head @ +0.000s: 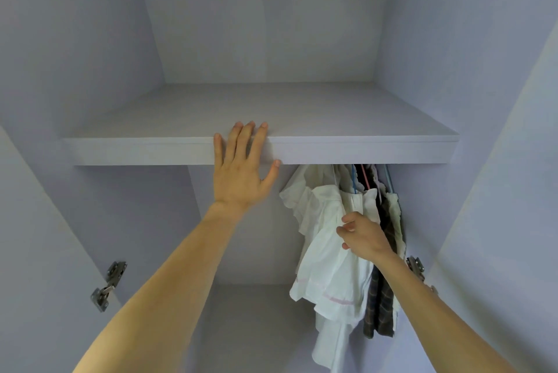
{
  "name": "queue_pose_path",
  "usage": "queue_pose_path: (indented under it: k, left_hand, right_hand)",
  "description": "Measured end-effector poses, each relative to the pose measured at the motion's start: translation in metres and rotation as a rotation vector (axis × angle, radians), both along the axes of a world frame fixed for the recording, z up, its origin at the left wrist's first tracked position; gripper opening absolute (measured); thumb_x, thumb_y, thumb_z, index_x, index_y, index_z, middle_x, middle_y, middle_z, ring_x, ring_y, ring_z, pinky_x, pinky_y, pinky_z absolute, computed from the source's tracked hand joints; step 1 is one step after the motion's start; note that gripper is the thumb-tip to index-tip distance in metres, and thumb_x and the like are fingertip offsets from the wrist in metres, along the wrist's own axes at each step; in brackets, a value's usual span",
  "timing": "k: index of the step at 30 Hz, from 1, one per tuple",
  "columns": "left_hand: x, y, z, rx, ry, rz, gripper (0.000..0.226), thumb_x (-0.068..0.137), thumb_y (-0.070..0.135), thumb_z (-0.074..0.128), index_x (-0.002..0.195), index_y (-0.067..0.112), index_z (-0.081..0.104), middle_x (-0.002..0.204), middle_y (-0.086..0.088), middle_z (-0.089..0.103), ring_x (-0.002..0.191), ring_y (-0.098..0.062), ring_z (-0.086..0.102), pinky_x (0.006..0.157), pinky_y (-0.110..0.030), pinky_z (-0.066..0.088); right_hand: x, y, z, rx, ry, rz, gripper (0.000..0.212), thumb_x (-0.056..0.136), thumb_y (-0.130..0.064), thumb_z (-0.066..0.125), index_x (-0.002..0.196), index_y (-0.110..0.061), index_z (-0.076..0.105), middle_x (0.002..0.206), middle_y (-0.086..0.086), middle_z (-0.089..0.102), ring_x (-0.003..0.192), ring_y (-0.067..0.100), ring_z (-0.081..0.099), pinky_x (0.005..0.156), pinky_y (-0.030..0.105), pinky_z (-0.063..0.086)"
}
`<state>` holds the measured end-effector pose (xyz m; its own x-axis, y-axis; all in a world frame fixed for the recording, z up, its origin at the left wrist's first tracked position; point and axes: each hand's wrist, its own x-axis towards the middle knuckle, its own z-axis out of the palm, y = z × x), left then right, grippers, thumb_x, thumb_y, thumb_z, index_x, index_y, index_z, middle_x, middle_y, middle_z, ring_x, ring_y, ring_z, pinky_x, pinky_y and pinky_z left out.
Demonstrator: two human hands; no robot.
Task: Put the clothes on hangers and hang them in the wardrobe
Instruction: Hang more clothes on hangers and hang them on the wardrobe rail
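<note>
I look into a pale lilac wardrobe. My left hand [241,167] lies flat with straight fingers over the front edge of the wardrobe shelf [362,149]. Below the shelf at the right hang several garments on thin hangers [367,178]: a white ruffled garment [326,252] in front and a dark plaid garment [380,309] behind it. My right hand [362,235] is at the white garment's upper part, fingers curled and pinching its fabric. The rail is hidden behind the shelf.
The wardrobe's inner space [247,236] left of the hanging clothes holds nothing. Metal door hinges sit on the left side panel [108,285] and the right side panel [416,265]. An upper compartment [265,40] opens above the shelf.
</note>
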<state>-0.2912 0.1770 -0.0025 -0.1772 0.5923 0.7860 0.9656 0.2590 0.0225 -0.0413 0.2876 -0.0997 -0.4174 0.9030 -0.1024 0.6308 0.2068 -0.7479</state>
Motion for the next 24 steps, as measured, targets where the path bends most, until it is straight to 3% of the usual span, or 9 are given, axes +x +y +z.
queue_pose_path:
  k: [3,7,9,12,15,19,21,24]
  left_hand:
    - [0.020,-0.032,-0.020,-0.079,-0.187,-0.088,0.073,0.092,0.038,0.050,0.158,0.027,0.021,0.166,-0.004,0.014,0.154,-0.025,0.006,0.122,-0.055,0.006]
    - [0.043,-0.122,-0.098,-0.330,-0.492,-0.019,0.052,0.094,0.032,0.055,0.145,0.028,0.046,0.161,0.000,0.027,0.148,-0.025,0.024,0.120,-0.046,0.023]
    - [0.052,-0.187,-0.142,-0.457,-0.730,0.096,0.046,0.096,0.033,0.054,0.142,0.030,0.048,0.156,0.004,0.033,0.143,-0.022,0.032,0.115,-0.037,0.030]
    - [0.073,-0.286,-0.195,-0.577,-0.893,0.257,0.045,0.098,0.037,0.050,0.142,0.035,0.046,0.152,0.008,0.039,0.139,-0.021,0.036,0.111,-0.034,0.034]
    - [0.103,-0.407,-0.234,-0.595,-1.034,0.506,0.046,0.099,0.040,0.046,0.144,0.036,0.044,0.151,0.011,0.041,0.139,-0.019,0.037,0.113,-0.032,0.031]
    - [0.153,-0.533,-0.259,-0.560,-1.116,0.753,0.047,0.098,0.043,0.047,0.144,0.033,0.046,0.151,0.008,0.044,0.140,-0.019,0.037,0.114,-0.036,0.032]
    - [0.194,-0.596,-0.265,-0.533,-1.173,0.888,0.047,0.098,0.041,0.047,0.144,0.031,0.047,0.151,0.004,0.044,0.141,-0.021,0.037,0.114,-0.037,0.031]
    - [0.264,-0.680,-0.273,-0.437,-1.283,1.090,0.049,0.096,0.040,0.049,0.144,0.030,0.048,0.152,-0.001,0.043,0.139,-0.023,0.040,0.112,-0.037,0.035]
  right_hand:
    - [0.002,-0.036,0.005,0.063,0.039,0.062,0.028,0.096,-0.033,0.059,0.123,-0.025,0.058,0.118,-0.009,0.065,0.096,0.012,0.067,0.090,0.029,0.051]
    - [-0.006,-0.104,0.012,0.132,0.128,0.191,0.022,0.098,-0.027,0.057,0.119,-0.029,0.062,0.114,-0.020,0.064,0.105,0.001,0.061,0.090,0.019,0.043]
    - [-0.013,-0.147,0.004,0.136,0.180,0.271,0.024,0.097,-0.025,0.058,0.120,-0.030,0.063,0.115,-0.022,0.065,0.106,-0.006,0.059,0.093,0.019,0.044]
    - [-0.018,-0.210,-0.021,0.142,0.207,0.398,0.027,0.097,-0.023,0.059,0.123,-0.029,0.062,0.116,-0.020,0.066,0.107,-0.007,0.059,0.093,0.025,0.049]
    - [-0.025,-0.288,-0.053,0.179,0.105,0.685,0.029,0.097,-0.027,0.058,0.125,-0.031,0.062,0.122,-0.021,0.063,0.116,-0.003,0.055,0.100,0.024,0.045]
    - [-0.028,-0.372,-0.084,0.265,-0.017,1.020,0.028,0.097,-0.031,0.057,0.123,-0.029,0.067,0.133,-0.012,0.060,0.129,0.008,0.048,0.104,-0.001,0.016]
    - [-0.028,-0.420,-0.096,0.275,-0.069,1.193,0.028,0.098,-0.031,0.056,0.123,-0.029,0.068,0.137,-0.008,0.059,0.134,0.012,0.044,0.106,0.001,0.010]
    - [-0.021,-0.489,-0.102,0.273,-0.092,1.425,0.031,0.101,-0.032,0.052,0.129,-0.031,0.064,0.141,-0.013,0.054,0.139,0.007,0.037,0.111,0.012,0.016]
